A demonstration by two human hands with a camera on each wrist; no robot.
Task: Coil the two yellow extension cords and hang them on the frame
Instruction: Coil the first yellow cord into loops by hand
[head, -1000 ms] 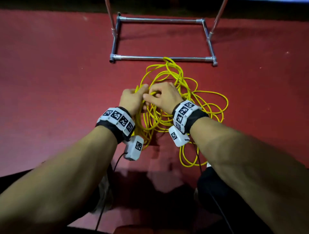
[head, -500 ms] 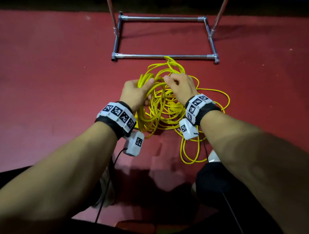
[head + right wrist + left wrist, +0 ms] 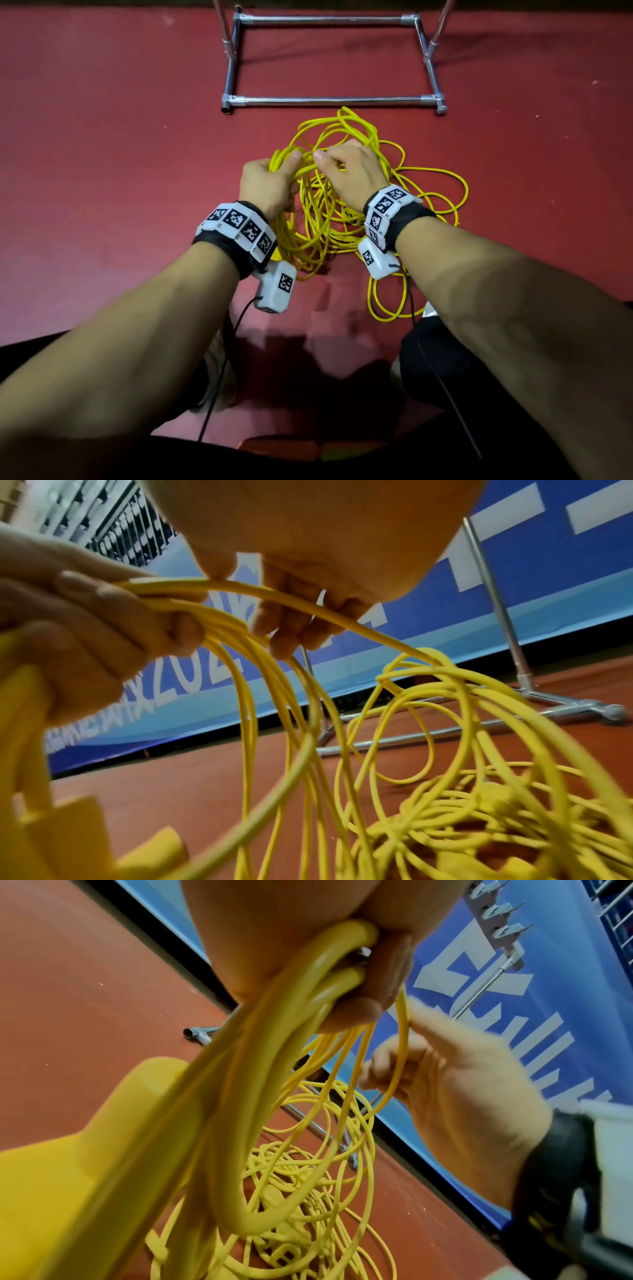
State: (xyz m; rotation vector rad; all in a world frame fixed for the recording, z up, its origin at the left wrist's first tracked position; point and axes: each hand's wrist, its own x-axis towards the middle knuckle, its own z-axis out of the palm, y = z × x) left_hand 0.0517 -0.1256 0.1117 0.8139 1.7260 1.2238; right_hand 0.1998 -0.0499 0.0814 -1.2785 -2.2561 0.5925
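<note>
Yellow extension cords [image 3: 329, 219] form a loose tangle of thin loops on the red floor [image 3: 102, 144], several loops lifted in a gathered bunch. The tubular metal frame [image 3: 325, 101] stands just beyond them.

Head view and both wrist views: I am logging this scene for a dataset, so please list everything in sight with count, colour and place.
yellow cord: count unclear, tangled; yellow; loose pile on the floor before the frame, several loops gathered in the left hand
frame: one; silver metal tubing; standing on the floor beyond the cord
floor: one; red; under everything
banner: one; blue with white lettering; behind the frame
wrist bands: two; black with white marker tiles; one per wrist
left hand: fingers curled round the gathered loops
right hand: thumb and fingers pinch a single strand beside the left hand
</note>
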